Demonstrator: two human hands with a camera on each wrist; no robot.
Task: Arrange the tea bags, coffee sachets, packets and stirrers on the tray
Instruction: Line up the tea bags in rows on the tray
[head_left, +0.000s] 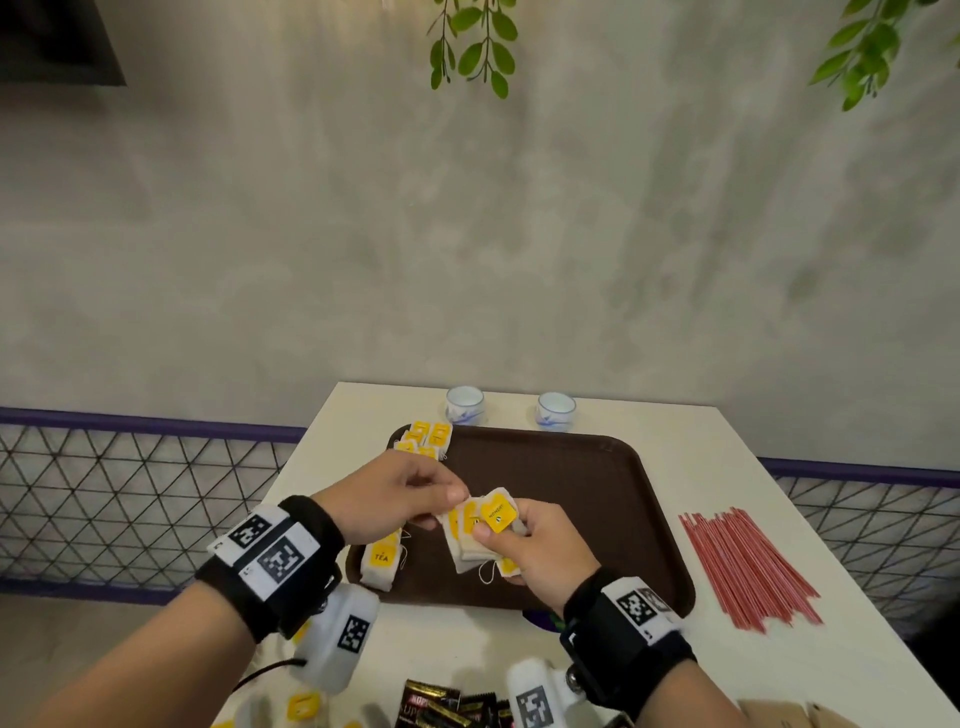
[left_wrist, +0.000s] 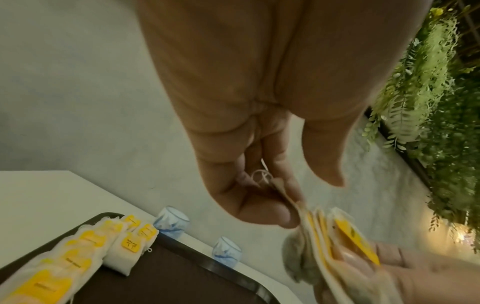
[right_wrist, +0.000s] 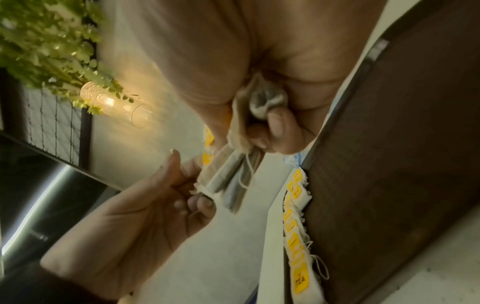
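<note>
A brown tray (head_left: 597, 493) lies on the white table, with a row of white tea bags with yellow tags (head_left: 382, 561) along its left edge. Above the tray my right hand (head_left: 511, 543) grips a fanned stack of tea bags (head_left: 478, 530) between thumb and fingers. My left hand (head_left: 452, 496) pinches the leftmost bag of that stack at its top edge. The left wrist view shows the pinched bag (left_wrist: 291, 199) and the stack (left_wrist: 337, 242). The right wrist view shows the stack (right_wrist: 233, 174) from below. Red stirrers (head_left: 748, 566) lie right of the tray. Dark coffee sachets (head_left: 447, 704) lie near the front edge.
Two small blue-and-white cups (head_left: 465, 405) (head_left: 556, 410) stand behind the tray. More tea bags (head_left: 304, 704) lie at the front left of the table. Brown paper packets (head_left: 779, 714) sit at the front right corner. A grey wall and a wire fence lie beyond the table.
</note>
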